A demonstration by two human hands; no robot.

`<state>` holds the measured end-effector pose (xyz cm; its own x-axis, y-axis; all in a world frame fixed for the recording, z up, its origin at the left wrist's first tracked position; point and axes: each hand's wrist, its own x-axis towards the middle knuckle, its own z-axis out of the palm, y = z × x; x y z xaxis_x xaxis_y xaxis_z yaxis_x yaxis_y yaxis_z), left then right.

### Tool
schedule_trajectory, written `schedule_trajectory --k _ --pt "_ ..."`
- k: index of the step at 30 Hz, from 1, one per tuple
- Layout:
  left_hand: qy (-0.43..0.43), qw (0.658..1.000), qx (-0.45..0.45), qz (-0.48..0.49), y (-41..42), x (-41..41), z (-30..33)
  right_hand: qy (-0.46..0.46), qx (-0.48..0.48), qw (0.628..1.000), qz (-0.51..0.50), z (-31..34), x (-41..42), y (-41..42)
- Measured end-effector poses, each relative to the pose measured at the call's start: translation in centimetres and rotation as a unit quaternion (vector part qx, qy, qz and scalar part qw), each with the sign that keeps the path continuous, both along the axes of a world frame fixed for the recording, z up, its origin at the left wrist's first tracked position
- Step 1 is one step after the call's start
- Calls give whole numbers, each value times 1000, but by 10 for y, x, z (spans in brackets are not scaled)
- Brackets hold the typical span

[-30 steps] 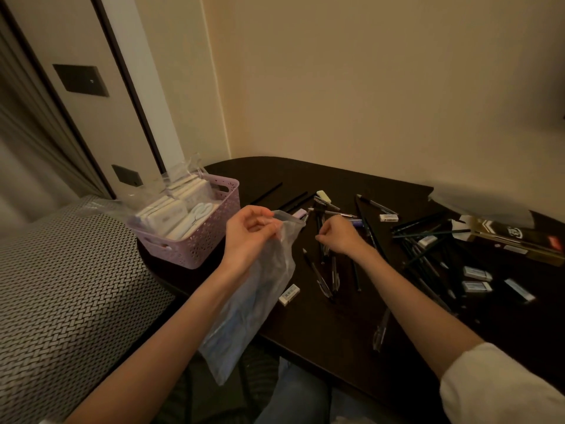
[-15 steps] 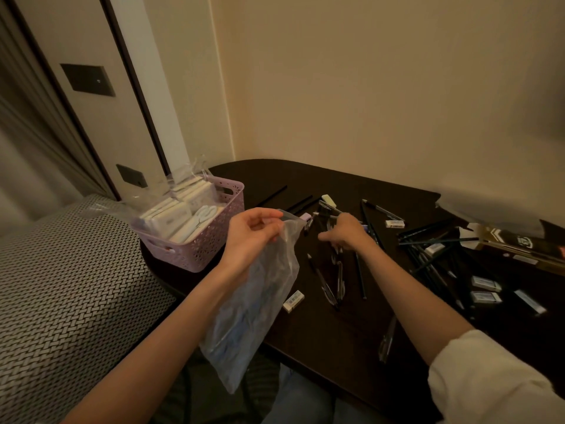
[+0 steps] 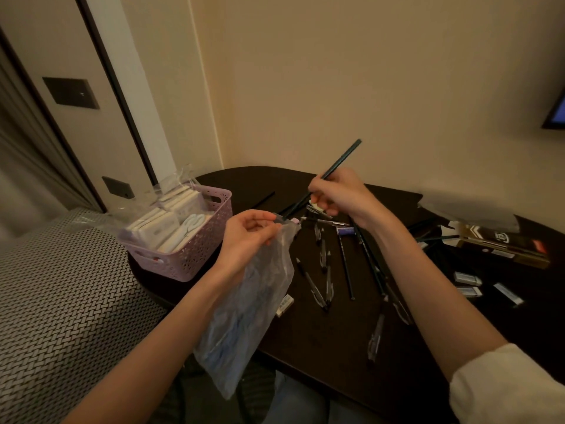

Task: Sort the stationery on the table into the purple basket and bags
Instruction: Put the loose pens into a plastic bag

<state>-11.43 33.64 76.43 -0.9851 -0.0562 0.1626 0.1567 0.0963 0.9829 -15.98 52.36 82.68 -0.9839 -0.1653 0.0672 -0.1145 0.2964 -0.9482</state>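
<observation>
Lilac perforated plastic basket [image 3: 195, 255] sits at worktop's left end w/ white packs inside. Your left hand [image 3: 247, 237] pinches the clear plastic bag [image 3: 247, 316] mouth open; right hand [image 3: 336, 194], grip clamped on thin dark pencil [image 3: 336, 163], angles its tip into it.

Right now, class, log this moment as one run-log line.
left hand: holds clear plastic bag open | right hand: grips dark green pencil, tip at bag mouth | step: inserting

Dark wall panel [image 3: 71, 93], woven patterned bedspread [image 3: 61, 301], beige wall [image 3: 367, 87]
</observation>
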Motion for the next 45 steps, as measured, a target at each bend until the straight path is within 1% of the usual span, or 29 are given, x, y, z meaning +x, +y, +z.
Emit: schedule_trajectory --k 2,5,7,13,16,18,20,22,23,26,31,34,36,37,38,40,41,43,45 --pt "1 1000 0 3 0 1 1 -18 43 998 34 -4 2 -5" --pt "4 1000 4 8 0 3 2 -55 43 995 67 -12 5 -10" --pt "7 1000 3 10 -1 3 3 -58 42 995 68 -15 5 -10" --pt "11 1000 -2 15 0 6 4 -46 35 997 43 -21 -2 -2" --pt "5 1000 1 11 1 5 3 -34 54 998 -10 -34 -13 10" --pt "2 1000 12 6 2 5 1 -25 108 992 -66 -53 -24 22" --pt "0 1000 16 3 3 4 -1 -42 195 973 -119 -76 -33 36" --pt "0 1000 16 0 4 3 -2 -75 279 947 -139 -99 -40 49" --pt "-2 1000 16 -1 5 3 -3 -92 306 938 -136 -109 -42 53" --pt "-3 1000 9 -7 6 1 -4 -138 352 919 -116 -128 -40 55" --pt "-3 1000 -8 -30 6 0 -3 -131 389 904 -117 -137 -40 43" --pt "-2 999 -11 -38 7 -1 -3 -115 339 925 -129 -120 -36 40" --pt "0 999 -12 -42 6 -1 -2 -42 270 947 -169 -102 -33 37" --pt "0 999 -14 -44 6 -2 -2 4 200 959 -202 -92 -31 35" --pt "0 999 -17 -46 6 -3 -2 48 104 964 -238 -80 -28 33" --pt "-3 999 -20 -49 6 -4 -1 119 -92 948 -281 -56 -20 31" --pt "-4 999 -20 -50 6 -4 -1 135 -158 937 -280 -45 -16 29" --pt "-4 998 -21 -52 6 -4 0 122 -229 935 -243 -29 -8 24" --pt "-5 998 -20 -55 7 -5 1 83 -241 948 -191 -25 -5 17"
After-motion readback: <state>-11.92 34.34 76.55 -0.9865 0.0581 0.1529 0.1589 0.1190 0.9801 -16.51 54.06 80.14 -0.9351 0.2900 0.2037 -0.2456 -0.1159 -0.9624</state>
